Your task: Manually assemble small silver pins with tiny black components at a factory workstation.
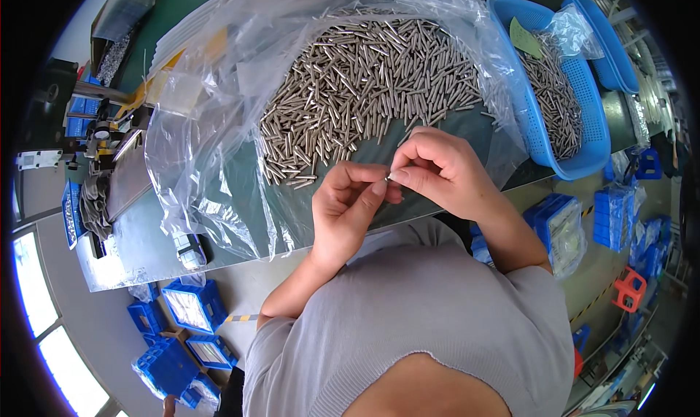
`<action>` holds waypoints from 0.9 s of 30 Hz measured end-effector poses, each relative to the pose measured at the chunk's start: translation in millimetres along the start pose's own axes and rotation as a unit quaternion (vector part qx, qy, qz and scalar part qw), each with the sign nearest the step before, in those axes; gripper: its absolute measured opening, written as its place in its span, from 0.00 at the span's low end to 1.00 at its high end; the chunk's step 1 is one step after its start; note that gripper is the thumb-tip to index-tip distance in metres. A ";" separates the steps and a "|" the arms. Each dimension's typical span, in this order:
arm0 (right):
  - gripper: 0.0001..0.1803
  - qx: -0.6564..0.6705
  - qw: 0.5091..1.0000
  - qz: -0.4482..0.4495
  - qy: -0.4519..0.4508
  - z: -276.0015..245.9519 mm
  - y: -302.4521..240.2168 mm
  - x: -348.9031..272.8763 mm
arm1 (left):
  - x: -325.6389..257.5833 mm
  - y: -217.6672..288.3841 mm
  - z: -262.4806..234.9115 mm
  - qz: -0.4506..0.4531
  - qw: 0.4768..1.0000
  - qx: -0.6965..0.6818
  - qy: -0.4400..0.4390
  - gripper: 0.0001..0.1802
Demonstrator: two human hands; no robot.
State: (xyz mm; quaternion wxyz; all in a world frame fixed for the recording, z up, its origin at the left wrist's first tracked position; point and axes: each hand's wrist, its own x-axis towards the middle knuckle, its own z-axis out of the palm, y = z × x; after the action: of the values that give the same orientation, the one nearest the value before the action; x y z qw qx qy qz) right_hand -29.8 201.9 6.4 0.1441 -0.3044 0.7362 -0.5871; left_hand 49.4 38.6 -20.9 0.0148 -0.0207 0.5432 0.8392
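Observation:
My left hand (345,211) and my right hand (446,175) meet at the near edge of the metal pin pile. Both are closed in a pinch, thumbs against fingertips. Between them a small metal pin (388,176) shows only as a short dark piece, mostly covered by the fingers. Just beyond my hands, a wide heap of slim metal pins (364,74) lies loose on clear plastic sheeting (211,147) over the dark green tabletop (138,253). The pins point in many directions, and several lie apart at the heap's near edge.
At the right stands a blue perforated basket (599,118) with more pins, a yellow-green paper slip (525,39) and a clear bag (574,32). Dark bench equipment (102,132) occupies the left. Blue crates (195,305) sit on the floor, and a red stool (628,289) is far right.

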 end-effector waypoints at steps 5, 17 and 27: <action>0.05 0.018 0.999 -0.023 0.016 4.1 2.2 2.6 | 0.4 0.2 -1.5 0.010 1.000 -0.016 0.006 0.05; 0.05 0.208 0.965 0.147 0.070 -27.3 7.8 -9.9 | 0.0 -1.0 0.0 0.018 0.999 -0.043 0.016 0.04; 0.07 -0.102 0.993 0.047 0.034 -21.9 5.2 4.3 | 1.3 -1.1 -1.4 0.025 0.998 -0.056 0.020 0.04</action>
State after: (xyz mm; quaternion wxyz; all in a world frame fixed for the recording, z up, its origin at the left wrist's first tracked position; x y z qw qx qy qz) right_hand -47.0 216.9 8.0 0.1143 -0.2626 0.8103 -0.5112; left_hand 48.2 37.8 -22.6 -0.0180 -0.0251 0.4956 0.8680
